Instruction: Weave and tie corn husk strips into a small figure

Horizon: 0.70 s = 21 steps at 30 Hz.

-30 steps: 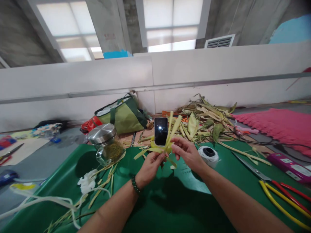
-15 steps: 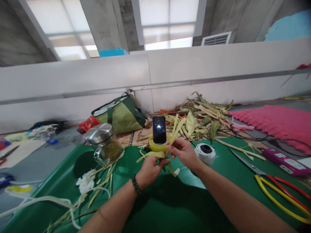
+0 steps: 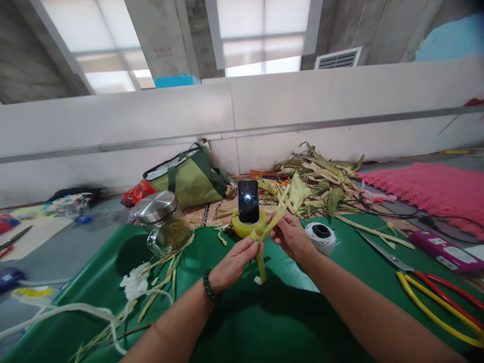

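Pale yellow-green corn husk strips [image 3: 279, 216] run between my two hands over the green mat. My left hand [image 3: 239, 258] pinches them at a folded or crossed spot, and one strip end hangs below its fingers. Higher and to the right, my right hand [image 3: 290, 237] has its fingers closed on the strips; their upper ends stick up past it. Just behind stands a phone [image 3: 248, 200], upright in a roll of yellow tape [image 3: 242, 231]. A spool of white thread [image 3: 321, 237] sits right of my right hand.
A glass jar with metal lid [image 3: 162, 222] stands left, near a white cord [image 3: 86, 312]. Large scissors [image 3: 404, 269] lie right, beside a purple box [image 3: 446, 252]. Behind are a husk pile [image 3: 321, 171], a green bag [image 3: 189, 179] and a pink cloth [image 3: 423, 196].
The strip that stuck out left of my left hand is now swung over to the right. My left hand has turned, its fingers pointing up-right, and my right hand has shifted slightly right.
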Motion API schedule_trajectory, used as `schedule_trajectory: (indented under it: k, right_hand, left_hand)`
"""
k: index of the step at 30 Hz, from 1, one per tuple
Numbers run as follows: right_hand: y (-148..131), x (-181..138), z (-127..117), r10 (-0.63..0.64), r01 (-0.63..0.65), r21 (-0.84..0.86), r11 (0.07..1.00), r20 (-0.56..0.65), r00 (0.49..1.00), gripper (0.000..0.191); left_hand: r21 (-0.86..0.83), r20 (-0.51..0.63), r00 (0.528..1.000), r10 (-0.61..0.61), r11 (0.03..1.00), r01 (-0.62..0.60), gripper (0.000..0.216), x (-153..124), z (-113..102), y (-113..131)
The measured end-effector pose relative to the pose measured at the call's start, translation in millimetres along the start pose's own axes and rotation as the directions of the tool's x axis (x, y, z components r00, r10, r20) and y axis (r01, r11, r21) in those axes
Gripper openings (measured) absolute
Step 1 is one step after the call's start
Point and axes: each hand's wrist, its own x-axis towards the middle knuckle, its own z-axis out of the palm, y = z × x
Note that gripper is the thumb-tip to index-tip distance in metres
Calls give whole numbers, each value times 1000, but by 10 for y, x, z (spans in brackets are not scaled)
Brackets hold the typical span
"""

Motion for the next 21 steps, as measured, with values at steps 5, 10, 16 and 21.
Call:
schedule_trajectory:
  k: [5,10,16,21]
  right_hand:
    - [62,65,-18,130,-128,-64,990,22,991,47]
    - [249,88,-57,225,-132,-437,890,168,960,50]
    - [212,125,-121,-108,116,-573,812,47,993,39]
    - [29,37,-110,-373,294,-450,843,-95,923,30]
  left_hand:
    - [171,124,990,73,981,-94,34,33,-28,81]
    - [260,40,992,120,957,-126,22,46,-30,50]
    - [445,-160,951,264,879,-169,14,35,-45,-47]
    - [509,-240,918,315,846,-157,12,24,-62,-56]
